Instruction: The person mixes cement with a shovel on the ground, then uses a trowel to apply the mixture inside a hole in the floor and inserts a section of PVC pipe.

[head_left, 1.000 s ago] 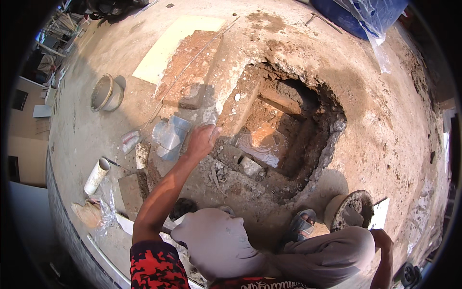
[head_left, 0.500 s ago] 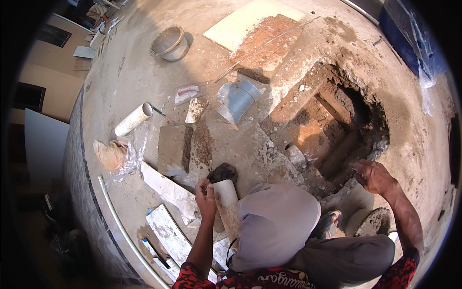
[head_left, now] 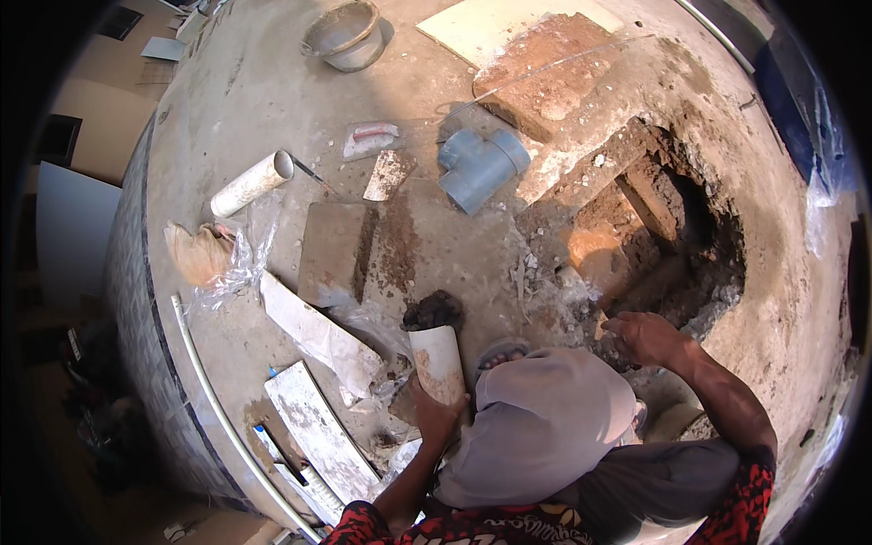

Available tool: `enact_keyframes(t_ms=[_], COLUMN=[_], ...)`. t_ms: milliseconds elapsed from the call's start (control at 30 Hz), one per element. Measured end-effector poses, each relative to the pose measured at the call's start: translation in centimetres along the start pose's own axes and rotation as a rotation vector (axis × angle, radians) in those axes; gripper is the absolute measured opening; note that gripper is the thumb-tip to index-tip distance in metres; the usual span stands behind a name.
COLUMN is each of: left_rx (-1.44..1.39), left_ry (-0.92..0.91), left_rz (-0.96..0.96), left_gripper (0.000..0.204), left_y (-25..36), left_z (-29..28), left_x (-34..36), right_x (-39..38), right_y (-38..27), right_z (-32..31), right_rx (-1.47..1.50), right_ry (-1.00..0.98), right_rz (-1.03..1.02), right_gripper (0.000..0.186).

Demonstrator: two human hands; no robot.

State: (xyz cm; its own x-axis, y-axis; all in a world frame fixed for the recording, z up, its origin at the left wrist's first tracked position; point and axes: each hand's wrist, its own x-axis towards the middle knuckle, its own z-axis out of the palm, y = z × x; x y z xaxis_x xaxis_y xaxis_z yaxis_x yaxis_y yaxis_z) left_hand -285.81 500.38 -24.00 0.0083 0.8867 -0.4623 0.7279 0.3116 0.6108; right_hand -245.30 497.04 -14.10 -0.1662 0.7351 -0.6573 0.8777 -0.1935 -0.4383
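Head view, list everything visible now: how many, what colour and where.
pit: 1, brown, right of centre
pipe tee: 1, blue-grey, left of pit
bucket: 1, grey, top, left of centre
board: 1, pale yellow, top
container: 1, blue, upper right edge
packet: 1, pale with red, left of pipe tee
curved shard: 1, whitish-brown, below packet
off-white pipe: 1, off-white, left
plastic bundle: 1, tan and clear, left
slab: 1, grey-brown, left of centre
flat strips: at least 2, white, lower left
long thin pipe: 1, white, lower left
pipe piece: 1, stained white, in left hand
clump: 1, black, at pipe piece's far end
legs: 2, grey trousers, bottom
left hand: 1, bare, gripping pipe piece
right hand: 1, bare, at pit's near edge
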Motion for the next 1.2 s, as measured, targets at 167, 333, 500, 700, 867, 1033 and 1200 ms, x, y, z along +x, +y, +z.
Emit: enact_keyframes(t_ms=[167, 333, 500, 700, 867, 1033, 1200], left_rx=[-0.139, -0.109, -0.052, 0.014, 0.134, 0.495, 0.715], left_ry=[-0.058, -0.197, -0.310, -0.489, -0.383, -0.396, -0.539], left_rz=[0.149, 0.343, 0.553, 0.739, 0.949, 1.351, 1.819], left_gripper=[0.099, 0.108, 0.112, 0.104, 0.102, 0.106, 0.099], left_y=[-1.9, 6.4, 13.4, 22.3, 22.5, 26.3, 31.9], left_z=[-1.6, -2.8, -1.8, 0.6, 1.7, 1.5, 4.4], left_x=[1.0, 3.3, 5.9, 5.4, 6.8, 8.9, 9.8], right_x=[1.1, 0.7, -0.4, -3.1, -6.1, -8.4, -7.0], right_y=[1.3, -1.7, -5.7, -1.8, -0.1, 2.9, 3.7], right_z=[0.3, -3.5, -7.1, -7.0, -7.3, -9.3, -8.9], right_rx=[0.037, 0.359, 0.758, 0.469, 0.477, 0.742, 0.482], right_ry=[0.244, 0.509, 0.569, 0.891, 0.873, 0.862, 0.130], right_rz=[-0.151, -0.326, -0.280, -0.346, -0.370, -0.090, -0.089], right_gripper=[0.039, 0.045, 0.052, 0.036, 0.034, 0.066, 0.100])
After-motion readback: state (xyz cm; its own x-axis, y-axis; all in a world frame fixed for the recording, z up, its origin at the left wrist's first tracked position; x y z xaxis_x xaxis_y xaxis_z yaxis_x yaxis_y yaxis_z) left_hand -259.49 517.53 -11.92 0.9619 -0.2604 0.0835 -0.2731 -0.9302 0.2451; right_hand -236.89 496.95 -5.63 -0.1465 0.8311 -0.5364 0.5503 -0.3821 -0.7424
